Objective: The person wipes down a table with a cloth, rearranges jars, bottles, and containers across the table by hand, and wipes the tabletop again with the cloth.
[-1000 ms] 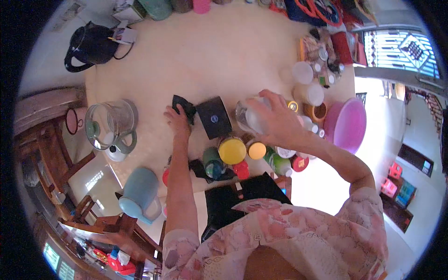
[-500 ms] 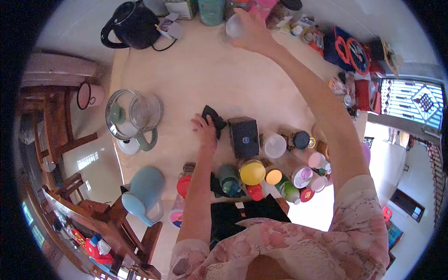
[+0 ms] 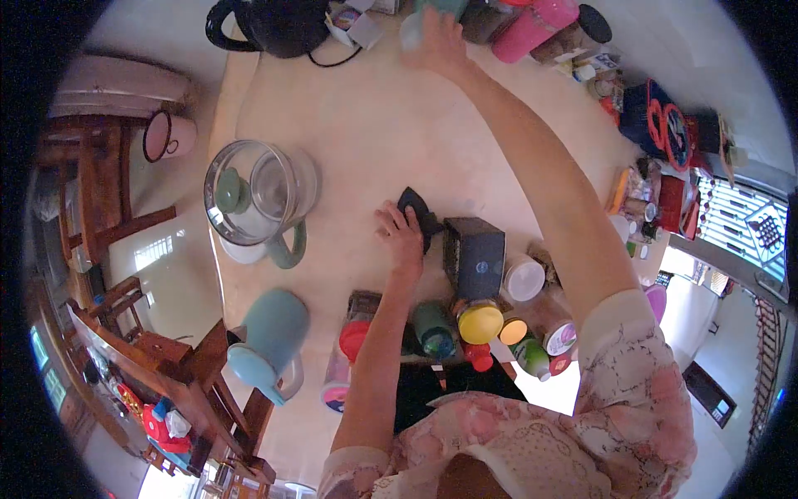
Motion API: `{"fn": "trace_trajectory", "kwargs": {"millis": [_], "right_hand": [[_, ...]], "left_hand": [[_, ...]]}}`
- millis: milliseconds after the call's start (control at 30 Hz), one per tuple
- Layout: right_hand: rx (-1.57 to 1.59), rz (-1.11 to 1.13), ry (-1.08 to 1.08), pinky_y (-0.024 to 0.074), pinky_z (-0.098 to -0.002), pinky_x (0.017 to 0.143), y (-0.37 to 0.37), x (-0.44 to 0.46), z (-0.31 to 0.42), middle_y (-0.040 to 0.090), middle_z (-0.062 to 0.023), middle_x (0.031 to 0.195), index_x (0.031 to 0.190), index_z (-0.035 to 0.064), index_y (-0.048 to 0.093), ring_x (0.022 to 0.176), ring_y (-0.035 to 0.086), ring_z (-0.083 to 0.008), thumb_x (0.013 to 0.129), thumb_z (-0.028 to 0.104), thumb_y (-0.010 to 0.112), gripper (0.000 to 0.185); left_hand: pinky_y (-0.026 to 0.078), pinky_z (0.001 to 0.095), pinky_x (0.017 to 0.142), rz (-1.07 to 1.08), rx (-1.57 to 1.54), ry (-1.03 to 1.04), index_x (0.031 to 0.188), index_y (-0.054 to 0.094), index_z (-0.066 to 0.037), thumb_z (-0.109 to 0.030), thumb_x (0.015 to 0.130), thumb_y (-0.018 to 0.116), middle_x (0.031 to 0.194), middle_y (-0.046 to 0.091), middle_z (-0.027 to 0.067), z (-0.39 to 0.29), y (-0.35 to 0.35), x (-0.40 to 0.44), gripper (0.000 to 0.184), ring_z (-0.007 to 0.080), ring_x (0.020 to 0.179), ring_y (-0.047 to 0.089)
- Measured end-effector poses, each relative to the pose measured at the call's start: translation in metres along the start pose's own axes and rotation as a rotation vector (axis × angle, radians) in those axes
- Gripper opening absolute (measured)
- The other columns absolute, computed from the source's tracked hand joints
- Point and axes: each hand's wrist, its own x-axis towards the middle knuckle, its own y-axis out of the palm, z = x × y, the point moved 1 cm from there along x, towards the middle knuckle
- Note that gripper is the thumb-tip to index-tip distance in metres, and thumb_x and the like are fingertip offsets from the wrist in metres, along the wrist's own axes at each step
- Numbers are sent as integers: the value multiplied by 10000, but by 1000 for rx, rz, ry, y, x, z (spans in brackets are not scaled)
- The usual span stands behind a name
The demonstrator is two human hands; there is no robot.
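Observation:
My left hand [image 3: 401,239] is closed on a crumpled black cloth [image 3: 422,218] on the pale tabletop, just left of a black box [image 3: 474,256]. At the far side, my outstretched right hand [image 3: 440,46] grips a small whitish, translucent container [image 3: 412,32]. That container stands close to a green container [image 3: 440,8] and a pink bottle [image 3: 536,29]; its exact kind is unclear. Close to my body are a yellow-lidded jar [image 3: 480,323], a teal bottle [image 3: 434,330], a red-lidded jar [image 3: 354,339] and a white-lidded jar [image 3: 524,278].
A glass pot with a green handle [image 3: 262,191] and a blue pitcher [image 3: 270,337] stand on the left. A black kettle [image 3: 287,25] is at the far left, its cord on the table. Scissors with red handles [image 3: 665,133] lie at the far right.
The view has shifted, so most things sit further right and the far items higher. My right hand remains at the far side with the container, now nearer the green one; my left hand keeps the cloth.

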Motion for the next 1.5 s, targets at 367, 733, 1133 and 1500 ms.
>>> {"fn": "trace_trajectory", "kwargs": {"millis": [367,733,1133,1500], "right_hand": [[-237,257,-3,307,-468,1013,10,13,-4,380,-258,1302,1306,28,389,1235,309,-442,647,604,634,909],[196,325,-345,428,-407,871,-150,-149,-106,538,-230,1091,1131,41,549,1004,518,-361,735,356,673,521],[265,202,286,499,-291,781,-338,-428,-191,599,-107,998,1060,36,590,905,595,-174,843,145,594,243],[248,215,306,521,-327,673,-346,-552,-137,616,-146,929,1004,18,591,741,629,-285,819,87,598,198]], "left_hand": [[410,566,854,-113,-89,-60,1244,487,-100,-128,815,534,1362,305,241,-3,14,1,432,487,1226,304],[401,524,922,245,-124,138,1374,292,-116,-124,673,709,1443,102,238,22,-16,-8,816,485,1270,204],[384,401,964,-72,-648,166,1229,469,-5,-163,710,696,1215,492,224,25,-70,-41,588,362,1137,467],[474,344,828,-52,-923,96,1202,523,-26,-153,769,653,1118,590,174,20,-141,-141,469,273,972,596]]}}
